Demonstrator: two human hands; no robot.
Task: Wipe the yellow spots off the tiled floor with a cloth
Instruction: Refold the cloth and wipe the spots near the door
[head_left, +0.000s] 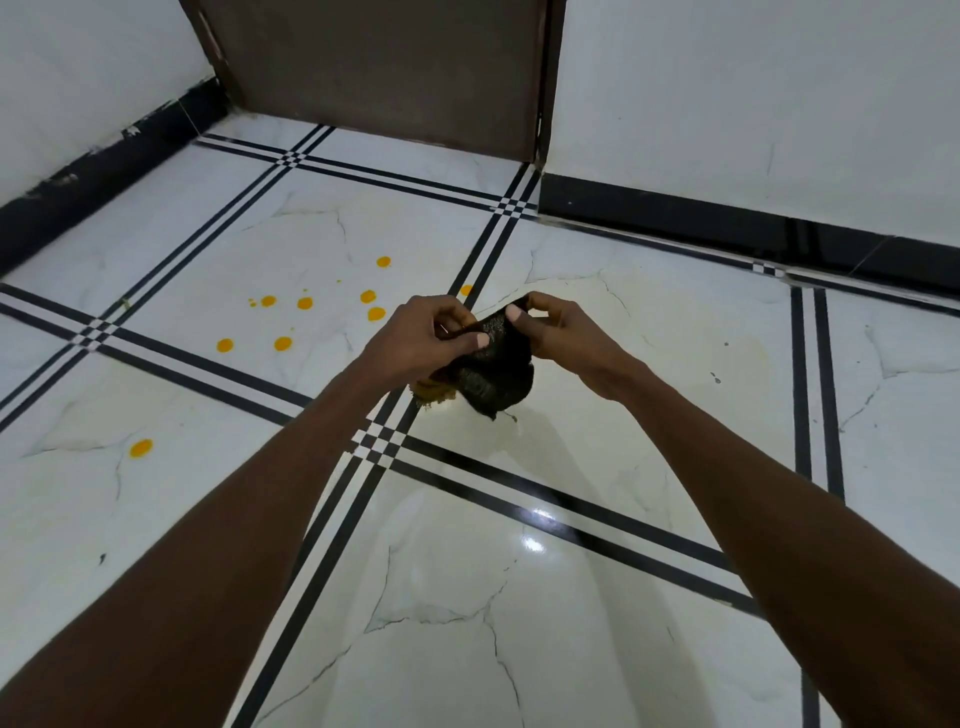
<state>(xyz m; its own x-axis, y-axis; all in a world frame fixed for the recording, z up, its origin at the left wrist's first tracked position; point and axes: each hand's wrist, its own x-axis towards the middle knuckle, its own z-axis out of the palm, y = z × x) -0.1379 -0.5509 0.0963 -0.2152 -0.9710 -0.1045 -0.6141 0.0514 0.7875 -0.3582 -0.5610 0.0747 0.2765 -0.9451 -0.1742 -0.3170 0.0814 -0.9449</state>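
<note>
Pinching the limp, light cloth (493, 364) by its top edge, your left hand (423, 332) and right hand (563, 332) are bunching it above the tiled floor (571, 597), its yellow spots (283, 343) waiting.

Left arm: bare, stretched forward from lower left, angled toward centre.
Left hand (423, 332): fingers curled, thumb on top, pinching the cloth (493, 369).
Right arm: bare, stretched forward from lower right.
Right hand (558, 330): thumb and fingertips pinching the cloth's upper edge, close beside the left hand.
</note>
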